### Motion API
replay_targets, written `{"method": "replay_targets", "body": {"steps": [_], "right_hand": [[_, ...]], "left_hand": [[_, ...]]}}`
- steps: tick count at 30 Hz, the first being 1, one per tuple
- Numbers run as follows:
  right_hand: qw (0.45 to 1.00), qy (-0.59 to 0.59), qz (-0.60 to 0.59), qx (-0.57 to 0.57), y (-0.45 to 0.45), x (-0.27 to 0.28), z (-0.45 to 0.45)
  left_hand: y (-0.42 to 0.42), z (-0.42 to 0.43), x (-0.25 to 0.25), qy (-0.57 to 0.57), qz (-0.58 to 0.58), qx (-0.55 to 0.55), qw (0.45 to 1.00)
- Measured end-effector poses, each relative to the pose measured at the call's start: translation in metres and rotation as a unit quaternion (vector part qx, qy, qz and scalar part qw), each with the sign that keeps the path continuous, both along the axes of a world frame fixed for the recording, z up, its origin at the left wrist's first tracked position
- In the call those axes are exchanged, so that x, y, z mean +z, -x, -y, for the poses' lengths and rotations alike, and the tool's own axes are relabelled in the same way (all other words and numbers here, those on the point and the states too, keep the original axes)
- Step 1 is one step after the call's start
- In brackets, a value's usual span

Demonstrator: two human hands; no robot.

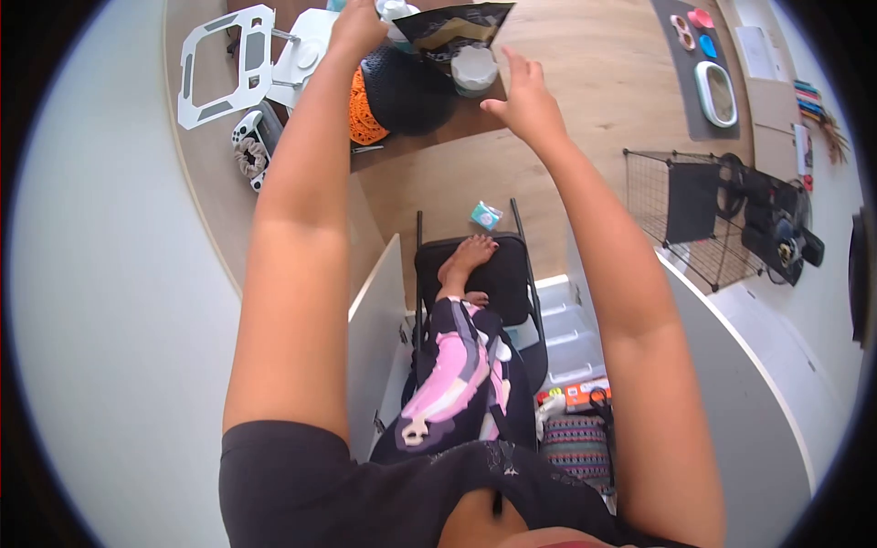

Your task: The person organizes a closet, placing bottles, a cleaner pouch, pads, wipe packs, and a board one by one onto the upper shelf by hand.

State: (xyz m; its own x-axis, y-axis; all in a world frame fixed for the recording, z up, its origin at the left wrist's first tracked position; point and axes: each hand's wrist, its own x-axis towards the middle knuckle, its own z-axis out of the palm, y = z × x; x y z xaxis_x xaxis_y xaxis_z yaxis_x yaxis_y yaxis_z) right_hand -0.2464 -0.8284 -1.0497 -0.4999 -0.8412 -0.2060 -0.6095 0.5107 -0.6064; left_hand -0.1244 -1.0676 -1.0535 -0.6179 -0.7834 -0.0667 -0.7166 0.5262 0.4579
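Observation:
My left hand (358, 35) reaches to the top edge of the view, beside a white container (396, 11). Its fingers are cut off there, so I cannot see what they hold. My right hand (532, 102) has its thumb and fingers spread, with nothing between them. Just left of it stands a jar with a white lid (475, 68). A black and gold pouch (452, 26) leans behind the jar. Between my arms lie a round black item (406, 91) and an orange openwork piece (364, 114) on the brown table.
A white and grey stand (224, 68), a game controller (248, 128) and a scrunchie (250, 157) are at left. Below, my bare foot rests on a black chair (507, 269); a teal packet (486, 216) lies beyond. A wire rack (647, 196) stands right, between open white doors (744, 365).

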Motion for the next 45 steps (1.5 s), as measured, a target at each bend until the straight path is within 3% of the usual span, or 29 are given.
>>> {"method": "replay_targets", "body": {"steps": [1, 2, 5, 6, 8, 9, 10, 13, 15, 16, 18, 20, 22, 23, 26, 32, 34, 37, 40, 42, 45], "right_hand": [[0.999, 0.013, 0.018, -0.032, -0.001, -0.015, 0.011], [0.999, 0.018, 0.022, -0.03, -0.004, -0.029, 0.018], [0.987, 0.132, 0.057, -0.069, -0.008, -0.086, 0.025], [0.987, 0.127, 0.061, -0.07, -0.006, -0.102, 0.027], [0.958, 0.276, 0.055, -0.055, -0.004, -0.126, 0.029], [0.962, 0.251, 0.094, -0.055, -0.003, -0.128, 0.03], [0.963, 0.244, 0.098, -0.056, -0.004, -0.128, 0.03], [0.961, 0.23, 0.143, -0.058, -0.006, -0.126, 0.036], [0.963, 0.223, 0.134, -0.071, -0.009, -0.123, 0.03], [0.964, 0.219, 0.125, -0.085, -0.01, -0.121, 0.025], [0.958, 0.231, 0.134, -0.105, -0.01, -0.122, 0.008], [0.95, 0.276, 0.111, -0.099, -0.005, -0.122, -0.021], [0.961, 0.247, 0.083, -0.095, 0.001, -0.109, -0.056], [0.968, 0.232, 0.054, -0.082, 0.005, -0.098, -0.074], [0.982, 0.163, -0.096, -0.015, 0.009, -0.055, -0.14], [0.994, 0.083, -0.006, -0.066, -0.016, 0.03, -0.263], [0.977, 0.12, 0.094, -0.146, -0.036, 0.055, -0.299], [0.962, 0.139, 0.14, -0.19, -0.062, 0.09, -0.353], [0.935, 0.171, 0.197, -0.243, -0.095, 0.127, -0.395], [0.957, 0.14, 0.122, -0.223, -0.111, 0.161, -0.418], [0.918, 0.193, 0.179, -0.297, -0.134, 0.213, -0.45]], "left_hand": [[0.001, 0.003, -0.015, -0.034, -0.076, 0.009, 0.996], [-0.002, 0.008, -0.03, -0.029, -0.072, 0.011, 0.997], [-0.004, 0.022, -0.087, -0.035, -0.275, -0.061, 0.959], [-0.004, 0.024, -0.096, -0.039, -0.27, -0.059, 0.96], [-0.003, 0.025, -0.099, -0.284, -0.173, 0.034, 0.942], [0.0, 0.026, -0.097, -0.226, -0.107, 0.037, 0.967], [0.0, 0.019, -0.104, -0.154, -0.235, -0.004, 0.96], [0.002, 0.024, -0.107, -0.198, -0.14, 0.031, 0.97], [0.002, 0.019, -0.108, -0.201, -0.262, -0.038, 0.943], [0.004, 0.016, -0.107, -0.2, -0.26, -0.041, 0.944], [0.002, 0.014, -0.116, -0.088, -0.251, 0.041, 0.963], [-0.002, 0.015, -0.117, -0.05, -0.257, 0.065, 0.963], [0.0, 0.016, -0.111, 0.021, -0.263, 0.124, 0.957], [0.0, 0.008, -0.093, -0.151, -0.364, 0.136, 0.909], [-0.017, 0.012, -0.051, -0.062, -0.369, 0.14, 0.917], [-0.077, -0.038, 0.06, -0.074, -0.485, 0.167, 0.855], [-0.1, -0.085, 0.102, -0.057, -0.47, 0.215, 0.854], [-0.132, -0.159, 0.151, -0.057, -0.481, 0.226, 0.845], [-0.14, -0.225, 0.204, -0.088, -0.396, 0.203, 0.891], [-0.13, -0.264, 0.24, -0.222, -0.399, 0.184, 0.87], [-0.109, -0.292, 0.279, -0.291, -0.461, 0.086, 0.834]]}}
